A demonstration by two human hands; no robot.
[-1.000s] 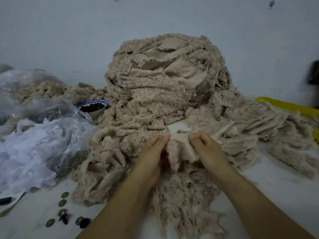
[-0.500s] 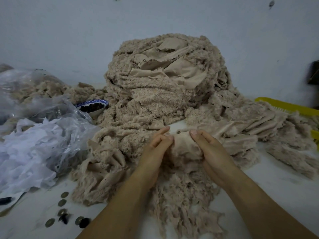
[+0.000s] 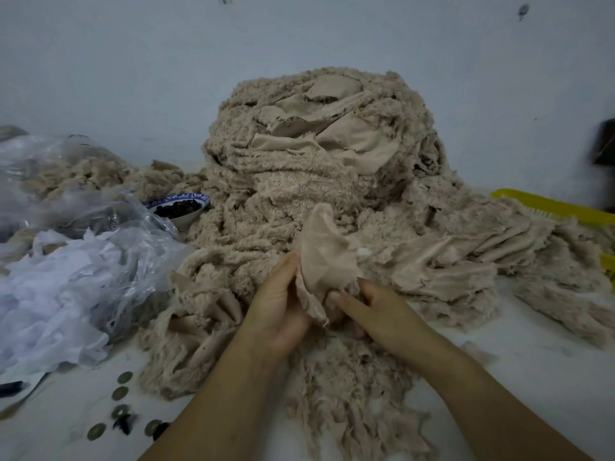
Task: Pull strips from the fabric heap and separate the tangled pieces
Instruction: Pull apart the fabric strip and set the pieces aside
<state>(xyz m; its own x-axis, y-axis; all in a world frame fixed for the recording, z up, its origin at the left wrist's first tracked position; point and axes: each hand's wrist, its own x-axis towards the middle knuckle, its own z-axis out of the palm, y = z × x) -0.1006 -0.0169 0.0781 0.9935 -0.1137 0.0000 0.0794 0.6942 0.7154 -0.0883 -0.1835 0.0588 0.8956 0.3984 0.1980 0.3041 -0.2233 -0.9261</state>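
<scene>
A tall heap of beige fleecy fabric strips (image 3: 309,168) fills the middle of the white table (image 3: 539,357). In front of it a beige strip (image 3: 326,257) stands up with its smooth woven back showing. My left hand (image 3: 279,304) holds its left edge, fingers along the cloth. My right hand (image 3: 372,307) grips the strip's lower part, fingers curled into the cloth. A flatter pile of strips (image 3: 459,261) lies to the right, and loose frayed strips (image 3: 352,404) lie between my forearms.
A clear plastic bag with white scraps (image 3: 63,281) lies at the left. A blue-rimmed bowl of dark pieces (image 3: 181,207) sits behind it. Several coins (image 3: 121,392) lie at the front left. A yellow tray (image 3: 552,207) shows at the right edge.
Both hands have drawn closer to me and the strip has been lifted, its top end now standing above my fingers. The heap has not shifted.
</scene>
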